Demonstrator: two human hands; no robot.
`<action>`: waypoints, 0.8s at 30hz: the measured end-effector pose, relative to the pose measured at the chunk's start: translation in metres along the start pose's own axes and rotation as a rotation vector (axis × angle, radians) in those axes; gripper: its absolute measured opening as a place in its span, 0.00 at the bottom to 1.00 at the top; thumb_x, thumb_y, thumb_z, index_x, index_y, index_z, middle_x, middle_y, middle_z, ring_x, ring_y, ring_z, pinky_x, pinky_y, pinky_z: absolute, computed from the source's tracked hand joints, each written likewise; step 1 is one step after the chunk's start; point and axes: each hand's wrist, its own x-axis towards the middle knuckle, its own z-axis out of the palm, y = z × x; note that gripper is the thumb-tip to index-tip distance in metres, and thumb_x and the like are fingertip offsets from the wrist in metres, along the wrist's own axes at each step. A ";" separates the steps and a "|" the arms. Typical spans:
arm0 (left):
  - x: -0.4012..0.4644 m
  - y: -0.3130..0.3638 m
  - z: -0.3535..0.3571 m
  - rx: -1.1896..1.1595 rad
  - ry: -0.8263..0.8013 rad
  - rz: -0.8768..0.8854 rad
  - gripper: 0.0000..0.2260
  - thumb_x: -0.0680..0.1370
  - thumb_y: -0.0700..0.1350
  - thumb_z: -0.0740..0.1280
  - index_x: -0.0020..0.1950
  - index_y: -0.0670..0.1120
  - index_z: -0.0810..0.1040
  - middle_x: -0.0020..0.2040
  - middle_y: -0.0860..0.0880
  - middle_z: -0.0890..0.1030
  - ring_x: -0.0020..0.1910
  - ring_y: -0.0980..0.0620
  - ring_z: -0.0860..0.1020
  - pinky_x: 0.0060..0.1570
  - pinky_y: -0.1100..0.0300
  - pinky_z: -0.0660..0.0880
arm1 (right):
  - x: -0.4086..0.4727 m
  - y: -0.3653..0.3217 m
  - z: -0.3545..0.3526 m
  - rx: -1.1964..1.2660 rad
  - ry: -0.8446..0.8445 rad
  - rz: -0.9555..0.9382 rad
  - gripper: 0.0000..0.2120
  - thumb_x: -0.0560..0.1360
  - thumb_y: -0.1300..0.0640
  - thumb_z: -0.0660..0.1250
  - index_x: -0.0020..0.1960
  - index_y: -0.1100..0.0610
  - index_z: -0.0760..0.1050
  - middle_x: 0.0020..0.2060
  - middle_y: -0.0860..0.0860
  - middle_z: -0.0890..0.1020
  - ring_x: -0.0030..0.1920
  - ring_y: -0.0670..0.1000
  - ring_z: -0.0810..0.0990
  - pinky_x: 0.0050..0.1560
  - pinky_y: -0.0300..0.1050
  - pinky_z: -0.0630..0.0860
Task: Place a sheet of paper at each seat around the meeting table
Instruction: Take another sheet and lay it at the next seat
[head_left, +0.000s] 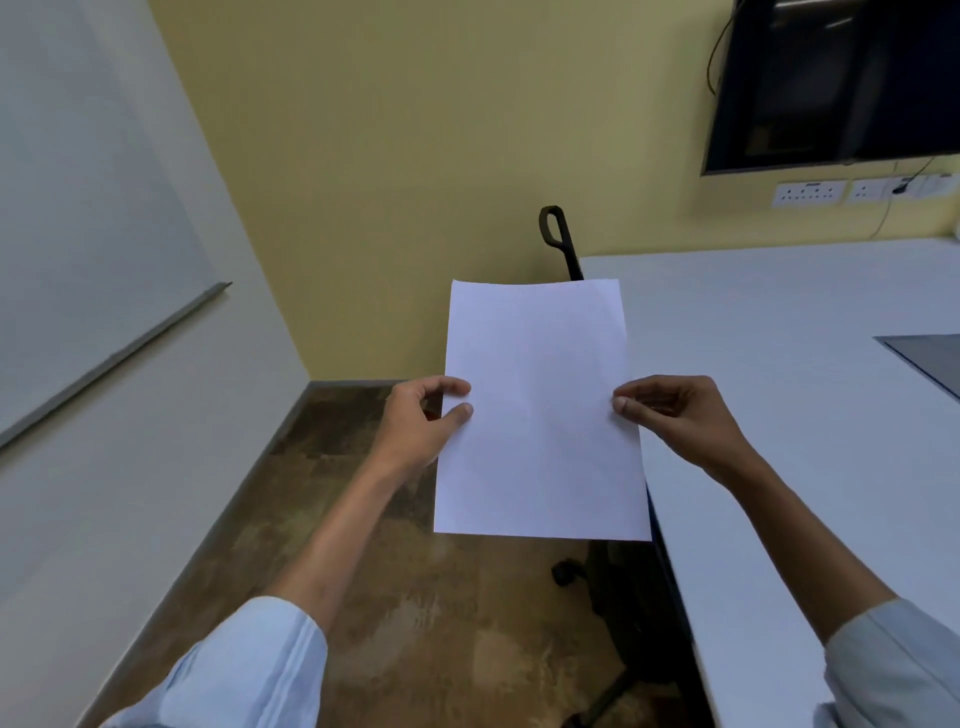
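A blank white sheet of paper (540, 415) hangs in the air in front of me, held upright in portrait form. My left hand (421, 423) pinches its left edge between thumb and fingers. My right hand (675, 415) pinches its right edge the same way. The sheet hovers over the left edge of the white meeting table (779, 364), which fills the right side of the view. Whether this is one sheet or a thin stack I cannot tell.
A black office chair (558, 234) is tucked under the table's left side, its wheeled base (613, 597) showing below. Brown floor (415, 597) lies to the left. A whiteboard (78, 234) hangs on the left wall, a dark screen (841, 83) on the yellow wall.
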 end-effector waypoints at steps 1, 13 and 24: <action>0.024 -0.005 -0.008 -0.007 -0.019 0.000 0.09 0.74 0.43 0.74 0.53 0.50 0.83 0.53 0.52 0.84 0.55 0.50 0.82 0.57 0.47 0.79 | 0.018 0.002 0.008 -0.002 0.018 0.010 0.07 0.71 0.58 0.76 0.49 0.56 0.86 0.43 0.48 0.88 0.48 0.47 0.87 0.50 0.36 0.81; 0.314 -0.055 -0.009 -0.054 -0.262 0.084 0.07 0.73 0.43 0.74 0.51 0.49 0.83 0.51 0.54 0.83 0.51 0.48 0.82 0.55 0.48 0.79 | 0.215 0.043 0.050 -0.085 0.224 0.147 0.06 0.73 0.58 0.75 0.50 0.56 0.86 0.45 0.48 0.88 0.50 0.47 0.86 0.55 0.44 0.80; 0.600 -0.019 0.096 0.011 -0.773 0.326 0.18 0.72 0.41 0.75 0.61 0.46 0.79 0.53 0.56 0.80 0.48 0.61 0.80 0.45 0.65 0.77 | 0.379 0.095 0.017 -0.231 0.551 0.299 0.09 0.73 0.57 0.75 0.53 0.52 0.85 0.45 0.48 0.87 0.45 0.52 0.85 0.50 0.50 0.81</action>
